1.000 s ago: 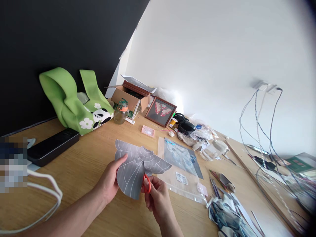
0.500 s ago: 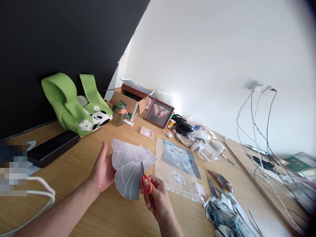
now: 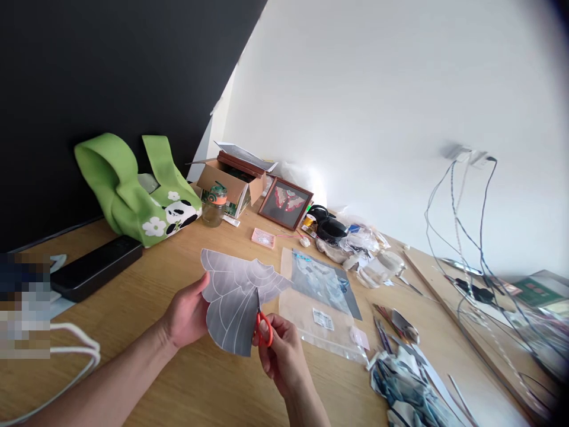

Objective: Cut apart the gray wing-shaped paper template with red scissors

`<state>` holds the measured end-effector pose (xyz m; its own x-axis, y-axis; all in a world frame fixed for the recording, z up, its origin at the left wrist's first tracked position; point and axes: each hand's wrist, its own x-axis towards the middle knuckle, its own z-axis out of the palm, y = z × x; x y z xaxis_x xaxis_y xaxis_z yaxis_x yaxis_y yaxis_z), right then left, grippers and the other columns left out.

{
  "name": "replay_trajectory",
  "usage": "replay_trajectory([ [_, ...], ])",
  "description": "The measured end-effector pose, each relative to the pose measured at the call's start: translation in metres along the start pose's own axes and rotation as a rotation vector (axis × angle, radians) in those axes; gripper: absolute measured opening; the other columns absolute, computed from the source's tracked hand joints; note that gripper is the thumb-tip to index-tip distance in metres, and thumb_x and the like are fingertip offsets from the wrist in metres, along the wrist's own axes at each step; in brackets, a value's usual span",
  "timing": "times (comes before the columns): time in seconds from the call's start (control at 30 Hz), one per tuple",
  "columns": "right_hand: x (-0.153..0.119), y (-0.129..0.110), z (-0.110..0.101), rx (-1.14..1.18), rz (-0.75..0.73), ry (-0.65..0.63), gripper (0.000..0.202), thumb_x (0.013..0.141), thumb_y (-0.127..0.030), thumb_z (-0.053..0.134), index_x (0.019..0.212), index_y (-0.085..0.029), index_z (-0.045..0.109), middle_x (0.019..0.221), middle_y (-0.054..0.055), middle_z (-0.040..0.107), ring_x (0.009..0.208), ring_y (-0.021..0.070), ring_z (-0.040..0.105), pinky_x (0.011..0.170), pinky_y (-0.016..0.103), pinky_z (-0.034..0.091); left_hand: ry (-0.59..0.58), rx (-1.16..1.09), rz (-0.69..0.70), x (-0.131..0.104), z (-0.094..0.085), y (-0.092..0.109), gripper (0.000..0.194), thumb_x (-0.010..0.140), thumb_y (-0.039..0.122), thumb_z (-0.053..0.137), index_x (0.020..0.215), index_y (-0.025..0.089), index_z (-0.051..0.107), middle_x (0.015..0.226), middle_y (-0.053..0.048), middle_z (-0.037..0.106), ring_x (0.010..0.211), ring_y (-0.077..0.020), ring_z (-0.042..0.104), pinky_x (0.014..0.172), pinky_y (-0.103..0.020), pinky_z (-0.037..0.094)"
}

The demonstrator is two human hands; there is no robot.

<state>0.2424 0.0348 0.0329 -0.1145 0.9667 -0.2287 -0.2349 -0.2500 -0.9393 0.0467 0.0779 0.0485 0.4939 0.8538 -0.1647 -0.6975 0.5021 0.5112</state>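
Two bare hands meet over the wooden table [image 3: 169,385] in the head view, with the grey paper cutout [image 3: 235,290] between them. The left hand [image 3: 189,311] takes the cutout by its left edge, thumb at the near face and fingers curled behind, the gap between them closed down to little more than the sheet. The right hand [image 3: 282,353] is closed around the orange-handled scissors [image 3: 265,332], its thumb and fingers at the loops; the blades point up and away against the paper, and how far apart they stand cannot be told. The cutout is tilted, its scalloped edges and white lines facing the camera, and its right tip overlaps the clear plastic bag [image 3: 296,317] in this view. Bare wood lies left of the left hand, as far as the black case [image 3: 98,267], and below both hands. Beyond the sheet's upper edge, a strip of open table reaches to the pink tray [image 3: 264,238]. Right of the right hand, past the bag, the crumpled blue fabric [image 3: 402,382] narrows the room.
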Motion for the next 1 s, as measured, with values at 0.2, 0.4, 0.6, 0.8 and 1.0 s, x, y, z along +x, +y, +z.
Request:
replay_trajectory([
  [0.2,-0.001,0.002,0.001,0.03,-0.009,-0.004,0.049,0.07,-0.057,0.078,0.066,-0.013,0.055,0.054,-0.002,0.06,0.025,0.0007,0.036,0.023,0.013,0.019,-0.048,0.039,-0.07,0.001,-0.004,-0.006,0.061,0.066,0.05,0.079,0.115,0.015,0.069,0.109,-0.017,0.074,0.116,-0.0394,0.061,0.098,-0.047,0.045],
  [0.4,-0.003,-0.001,0.006,-0.029,0.004,0.029,0.05,0.07,-0.057,0.077,0.068,-0.012,0.056,0.058,-0.001,0.062,0.026,0.0005,0.039,0.024,0.012,0.022,0.094,0.082,-0.048,0.003,0.005,-0.007,0.036,0.078,0.033,0.073,0.107,0.011,0.072,0.1,-0.015,0.076,0.105,-0.0337,0.068,0.094,-0.041,0.05],
  [0.6,-0.002,0.0,0.004,-0.07,0.01,0.019,0.051,0.069,-0.058,0.077,0.069,-0.012,0.057,0.06,0.001,0.064,0.028,0.0024,0.044,0.024,0.012,0.025,0.214,0.007,-0.155,0.005,0.013,-0.004,0.036,0.088,0.037,0.062,0.11,0.01,0.069,0.097,-0.015,0.076,0.095,-0.0306,0.072,0.085,-0.039,0.055],
  [0.8,0.0,0.003,0.003,-0.064,0.011,0.01,0.053,0.066,-0.06,0.078,0.068,-0.012,0.057,0.06,0.001,0.064,0.028,0.0034,0.045,0.024,0.013,0.025,0.204,0.0,-0.179,0.008,0.011,-0.005,0.038,0.092,0.036,0.057,0.113,0.007,0.067,0.098,-0.017,0.076,0.091,-0.0304,0.073,0.083,-0.039,0.056],
  [1.0,0.0,0.002,0.003,-0.068,0.011,0.022,0.053,0.067,-0.061,0.077,0.069,-0.012,0.057,0.062,0.003,0.066,0.029,0.0036,0.046,0.023,0.013,0.026,0.191,-0.022,-0.227,0.009,0.008,-0.007,0.04,0.092,0.039,0.055,0.112,0.006,0.067,0.094,-0.017,0.076,0.09,-0.0307,0.073,0.083,-0.04,0.056],
])
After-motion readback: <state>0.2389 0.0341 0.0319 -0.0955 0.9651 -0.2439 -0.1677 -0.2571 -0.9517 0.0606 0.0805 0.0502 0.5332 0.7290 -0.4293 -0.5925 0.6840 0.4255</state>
